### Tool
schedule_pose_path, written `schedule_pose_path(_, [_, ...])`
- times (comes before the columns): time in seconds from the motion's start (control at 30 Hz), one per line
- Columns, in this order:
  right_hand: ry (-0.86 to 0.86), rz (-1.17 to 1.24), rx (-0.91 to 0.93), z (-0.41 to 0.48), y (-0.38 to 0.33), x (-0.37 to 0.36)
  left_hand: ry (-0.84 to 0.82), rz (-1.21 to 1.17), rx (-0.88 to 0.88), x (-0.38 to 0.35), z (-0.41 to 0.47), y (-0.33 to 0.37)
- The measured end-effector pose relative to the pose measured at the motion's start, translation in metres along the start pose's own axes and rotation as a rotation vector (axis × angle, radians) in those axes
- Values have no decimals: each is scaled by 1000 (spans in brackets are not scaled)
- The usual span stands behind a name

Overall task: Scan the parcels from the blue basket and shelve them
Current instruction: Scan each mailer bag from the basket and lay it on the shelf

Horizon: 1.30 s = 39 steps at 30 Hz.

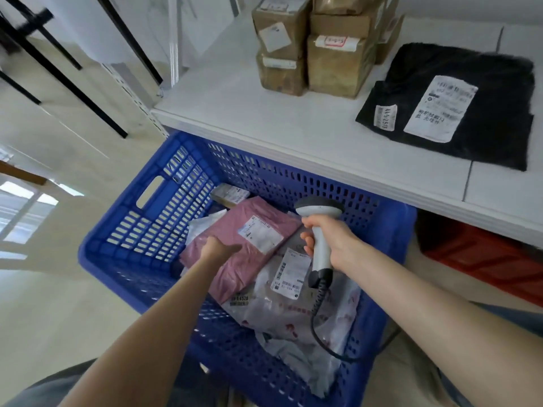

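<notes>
The blue basket (138, 230) stands on the floor, partly under a white shelf (279, 118). Several parcels lie in it. On top is a pink mailer bag (232, 230) with a white label. My left hand (219, 248) rests on the pink bag with its fingers reaching over it. My right hand (332, 239) grips the handle of a grey barcode scanner (318, 218), whose head points at the pink bag's label. A white bag (293, 306) with red print and a label lies under and beside the pink one.
On the shelf sit stacked brown cardboard boxes (311, 48) and a flat black bag (458, 104) with white labels. A red crate (482, 259) stands under the shelf at the right. The scanner's coiled cable (320, 306) hangs into the basket. Black metal legs (67, 71) stand at the far left.
</notes>
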State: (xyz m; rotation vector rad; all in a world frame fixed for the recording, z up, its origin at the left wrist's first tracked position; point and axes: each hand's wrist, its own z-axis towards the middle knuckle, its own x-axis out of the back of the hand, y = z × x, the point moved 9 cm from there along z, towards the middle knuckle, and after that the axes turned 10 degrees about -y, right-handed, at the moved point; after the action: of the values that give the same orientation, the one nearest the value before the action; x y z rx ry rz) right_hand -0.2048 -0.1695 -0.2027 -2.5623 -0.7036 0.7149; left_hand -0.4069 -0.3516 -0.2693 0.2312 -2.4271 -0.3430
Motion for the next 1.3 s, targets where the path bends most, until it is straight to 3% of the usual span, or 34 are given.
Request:
schedule_pose_path(0.17, [13, 73, -65, 44, 28, -12, -117, -273, 259, -26, 65, -66])
schedule_pose_path(0.27, [8, 91, -99, 64, 43, -14, 58, -221, 277, -11, 93, -85])
schedule_pose_path(0.37, [6, 42, -101, 78, 50, -12, 163, 5, 164, 15, 101, -60])
schedule_pose_path(0.53, [9, -4, -81, 98, 52, -8, -7, 251, 132, 27, 146, -46])
schedule_pose_path(0.63, [20, -51, -87, 101, 57, -6, 8, 395, -1, 29, 146, -37])
schedule_pose_path(0.87, [16, -87, -17, 69, 37, -17, 136, 172, -190, 88, 91, -18])
schedule_pose_path(1.1, [35, -102, 214, -4, -18, -36, 89, 380, -401, 151, -4, 47])
schedule_pose_path(1.3, [163, -64, 414, -81, -56, -21, 129, 390, -629, 167, -109, 112])
